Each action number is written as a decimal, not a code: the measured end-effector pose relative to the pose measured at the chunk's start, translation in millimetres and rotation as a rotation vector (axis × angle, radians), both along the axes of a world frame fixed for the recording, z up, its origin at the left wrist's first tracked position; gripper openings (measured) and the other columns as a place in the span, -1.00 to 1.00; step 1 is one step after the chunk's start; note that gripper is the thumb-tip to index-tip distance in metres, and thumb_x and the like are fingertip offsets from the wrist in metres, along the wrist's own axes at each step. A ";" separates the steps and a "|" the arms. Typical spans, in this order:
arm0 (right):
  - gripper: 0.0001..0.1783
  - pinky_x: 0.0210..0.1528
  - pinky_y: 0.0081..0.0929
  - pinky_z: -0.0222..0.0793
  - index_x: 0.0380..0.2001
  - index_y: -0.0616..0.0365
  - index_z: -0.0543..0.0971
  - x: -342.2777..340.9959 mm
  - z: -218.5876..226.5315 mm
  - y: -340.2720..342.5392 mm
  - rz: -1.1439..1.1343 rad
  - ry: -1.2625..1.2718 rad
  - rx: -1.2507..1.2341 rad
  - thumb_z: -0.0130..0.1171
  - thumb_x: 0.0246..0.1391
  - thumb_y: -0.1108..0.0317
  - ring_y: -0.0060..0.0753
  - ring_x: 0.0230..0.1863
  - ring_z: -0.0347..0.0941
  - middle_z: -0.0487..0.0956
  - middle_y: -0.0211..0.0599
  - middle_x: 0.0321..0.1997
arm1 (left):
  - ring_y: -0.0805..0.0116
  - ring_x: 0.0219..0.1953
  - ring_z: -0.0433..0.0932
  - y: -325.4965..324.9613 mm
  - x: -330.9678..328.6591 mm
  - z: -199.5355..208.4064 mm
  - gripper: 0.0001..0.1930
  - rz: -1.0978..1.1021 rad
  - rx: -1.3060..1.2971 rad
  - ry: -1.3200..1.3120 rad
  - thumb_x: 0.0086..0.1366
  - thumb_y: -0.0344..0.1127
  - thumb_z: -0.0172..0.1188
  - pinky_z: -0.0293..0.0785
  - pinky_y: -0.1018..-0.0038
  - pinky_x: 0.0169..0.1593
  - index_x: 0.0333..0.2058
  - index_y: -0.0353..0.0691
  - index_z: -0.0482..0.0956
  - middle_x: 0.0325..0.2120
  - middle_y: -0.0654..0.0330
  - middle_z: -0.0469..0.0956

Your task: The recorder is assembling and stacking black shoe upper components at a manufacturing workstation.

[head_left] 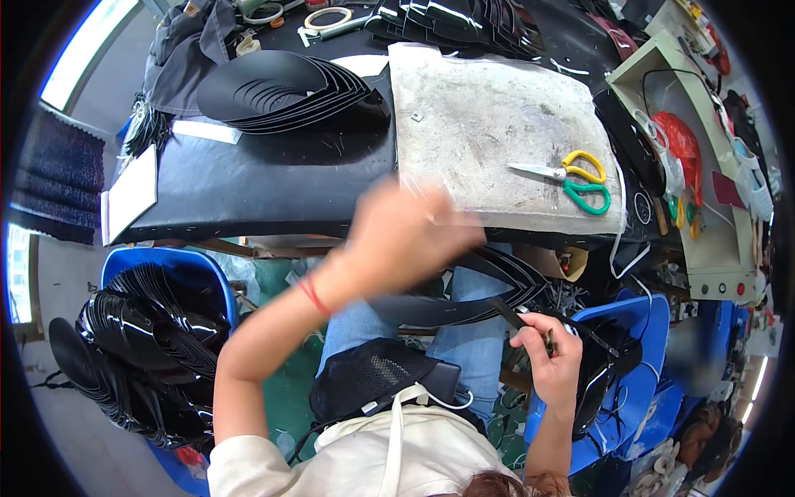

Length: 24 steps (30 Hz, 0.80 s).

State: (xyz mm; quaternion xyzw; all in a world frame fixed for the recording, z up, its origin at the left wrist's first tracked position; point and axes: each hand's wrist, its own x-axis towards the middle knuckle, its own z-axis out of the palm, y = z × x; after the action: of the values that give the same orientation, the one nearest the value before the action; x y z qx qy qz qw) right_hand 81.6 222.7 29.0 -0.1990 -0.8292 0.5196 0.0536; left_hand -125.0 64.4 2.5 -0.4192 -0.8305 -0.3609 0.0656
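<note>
My left hand (414, 236), smeared by motion, passes over the front edge of the table beside a stained whitish board (489, 108). Its fingers are too blurred to tell what they hold, if anything. Lower right, the fingers of my right hand (551, 352) are closed on a narrow dark strip (505, 315), whose exact kind I cannot make out. Between the hands, above my lap, several curved black glossy sheets (431, 313) lie nested, partly hidden by my left hand. On the board lie scissors (563, 174) with one yellow and one green handle.
A stack of curved black sheets (273, 95) stands on the black table (273, 186). Blue bins flank me: the left bin (217, 269) is heaped with black pieces, the right bin (654, 319) holds black straps and parts. Farther right stands a beige metal cabinet (719, 248).
</note>
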 end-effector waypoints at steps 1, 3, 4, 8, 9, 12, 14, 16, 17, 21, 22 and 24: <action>-0.87 -0.55 -0.80 0.18 -0.30 0.28 0.51 -2.2 -1.1 0.0 -0.020 0.059 -0.070 0.05 0.06 0.51 -0.73 -0.53 0.37 0.58 -0.32 -0.44 | 0.07 -0.36 0.50 3.0 29.6 -21.8 -0.56 -0.222 -0.115 -0.181 -0.01 0.05 0.26 0.41 0.26 -0.32 -0.44 -0.28 0.51 -0.48 0.04 0.50; -0.89 -0.56 -0.80 0.16 -0.32 0.26 0.52 -10.7 10.0 -3.8 0.037 0.124 -0.027 0.09 0.03 0.53 -0.75 -0.55 0.33 0.59 -0.30 -0.38 | -0.07 -0.33 0.51 -5.8 69.5 -77.9 -0.47 -0.348 -0.108 -0.301 0.08 0.09 0.17 0.44 0.20 -0.27 -0.32 -0.40 0.47 -0.46 -0.08 0.51; -0.90 -0.57 -0.80 0.14 -0.34 0.25 0.53 -12.6 14.8 -4.8 0.067 0.180 0.022 0.12 0.01 0.54 -0.76 -0.57 0.30 0.59 -0.28 -0.31 | -0.09 -0.32 0.51 -7.5 75.4 -91.1 -0.45 -0.387 -0.159 -0.414 0.10 0.07 0.16 0.44 0.18 -0.26 -0.24 -0.41 0.45 -0.46 -0.10 0.52; -0.90 -0.58 -0.79 0.13 -0.36 0.24 0.54 -11.6 18.8 2.0 0.028 0.206 0.069 0.13 -0.01 0.55 -0.75 -0.57 0.27 0.58 -0.26 -0.21 | -0.10 -0.34 0.51 -7.5 66.5 -85.0 -0.55 -0.523 -0.180 -0.712 0.18 -0.11 0.11 0.44 0.16 -0.25 -0.12 -0.39 0.40 -0.49 -0.13 0.52; -0.91 -0.58 -0.79 0.12 -0.36 0.24 0.54 -12.5 16.7 3.9 0.034 0.232 0.058 0.13 0.00 0.52 -0.78 -0.59 0.26 0.59 -0.29 -0.32 | -0.09 -0.37 0.51 -9.8 67.8 -86.5 -0.61 -0.509 -0.174 -0.677 0.18 -0.21 0.07 0.45 0.15 -0.28 -0.11 -0.38 0.38 -0.51 -0.13 0.52; -0.90 -0.58 -0.80 0.12 -0.36 0.24 0.54 -7.7 22.1 6.8 -0.074 0.070 0.060 0.13 0.02 0.47 -0.80 -0.61 0.25 0.58 -0.37 -0.47 | -0.03 -0.40 0.53 -14.3 81.9 -74.5 -0.71 -0.342 -0.199 -0.396 0.08 -0.47 0.00 0.46 0.20 -0.35 -0.16 -0.37 0.39 -0.45 -0.13 0.52; -0.84 -0.56 -0.81 0.16 -0.34 0.26 0.52 -7.4 20.5 18.4 -0.261 0.071 0.032 0.07 0.09 0.38 -0.78 -0.62 0.28 0.55 -0.41 -0.56 | 0.04 -0.35 0.54 -25.7 94.9 -42.1 -0.63 -0.311 -0.138 -0.267 0.02 -0.54 0.02 0.48 0.29 -0.32 -0.13 -0.41 0.36 -0.32 -0.11 0.51; -0.79 -0.55 -0.80 0.18 -0.36 0.29 0.51 -13.6 18.4 37.7 -0.286 0.057 -0.054 0.05 0.12 0.32 -0.76 -0.61 0.30 0.54 -0.40 -0.56 | 0.10 -0.30 0.54 -48.1 108.9 -1.6 -0.56 -0.212 0.011 -0.162 -0.06 -0.61 0.03 0.49 0.37 -0.28 -0.10 -0.47 0.35 -0.21 -0.08 0.48; -0.77 -0.55 -0.81 0.16 -0.39 0.26 0.51 -24.6 15.9 38.8 -0.245 0.007 -0.220 0.05 0.13 0.28 -0.79 -0.60 0.28 0.54 -0.40 -0.55 | 0.08 -0.26 0.54 -58.3 115.4 8.5 -0.52 -0.178 0.078 -0.094 -0.11 -0.66 0.02 0.49 0.36 -0.21 -0.09 -0.48 0.36 -0.22 -0.08 0.49; -0.77 -0.70 -0.79 -0.06 -0.38 0.11 0.51 -69.7 0.1 -21.7 -0.084 -0.072 -0.599 0.08 0.11 0.17 -0.83 -0.69 0.12 0.46 -0.55 -0.54 | -0.01 -0.20 0.51 -68.0 114.9 -3.8 -0.55 -0.097 0.138 -0.106 -0.13 -0.71 -0.02 0.46 0.30 -0.10 -0.14 -0.49 0.38 -0.27 -0.06 0.51; -0.82 -0.66 -0.81 -0.03 -0.38 0.13 0.49 -74.4 -5.6 -37.1 -0.085 0.023 -0.569 0.13 0.08 0.24 -0.84 -0.66 0.12 0.44 -0.58 -0.54 | 0.11 -0.22 0.54 -73.5 118.3 3.8 -0.60 -0.017 0.075 -0.321 -0.04 -0.69 0.00 0.45 0.33 -0.10 -0.13 -0.46 0.38 -0.29 -0.05 0.51; -0.82 -0.61 -0.77 0.05 -0.40 0.18 0.49 -74.0 -4.7 -69.7 -0.023 0.118 -0.406 0.20 0.03 0.30 -0.85 -0.62 0.14 0.43 -0.62 -0.55 | 0.32 -0.23 0.51 -86.0 124.5 13.6 -0.66 0.023 0.329 -1.015 0.12 -0.60 0.03 0.41 0.42 -0.11 -0.08 -0.40 0.37 -0.27 0.06 0.52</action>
State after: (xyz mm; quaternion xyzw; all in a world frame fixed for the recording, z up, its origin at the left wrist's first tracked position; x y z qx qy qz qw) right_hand 7.6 153.0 24.3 -0.1843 -0.7005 0.6862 0.0669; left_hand -0.5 -21.7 16.1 -0.1672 -0.6948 -0.6430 -0.2756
